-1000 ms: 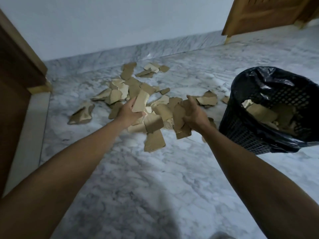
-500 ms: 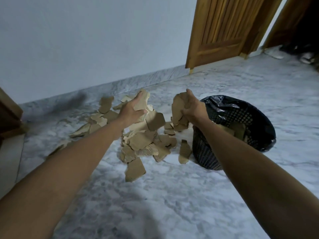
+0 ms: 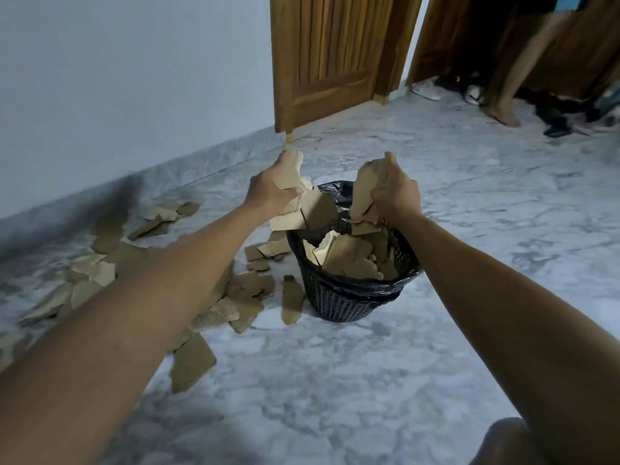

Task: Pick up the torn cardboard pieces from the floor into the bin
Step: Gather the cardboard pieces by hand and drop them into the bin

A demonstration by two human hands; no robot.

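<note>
My left hand (image 3: 268, 189) grips a bunch of torn brown cardboard pieces (image 3: 303, 209) just above the left rim of the black mesh bin (image 3: 342, 302). My right hand (image 3: 394, 191) grips another bunch of cardboard (image 3: 362, 193) over the bin's opening. The bin has a black bag liner and holds several cardboard pieces (image 3: 349, 260). Many more torn pieces (image 3: 245, 297) lie scattered on the marble floor to the left of the bin, partly hidden by my left forearm.
A pale wall with a marble skirting runs along the left. A wooden door (image 3: 332, 55) stands behind the bin. Another person's bare leg (image 3: 513, 75) and some shoes (image 3: 426, 88) are at the far right doorway. My knee (image 3: 503, 441) shows at the bottom right.
Both hands lifted their cardboard off the floor pile and carried it right, ending over the bin. The view swung right, bringing the bin to the centre.
</note>
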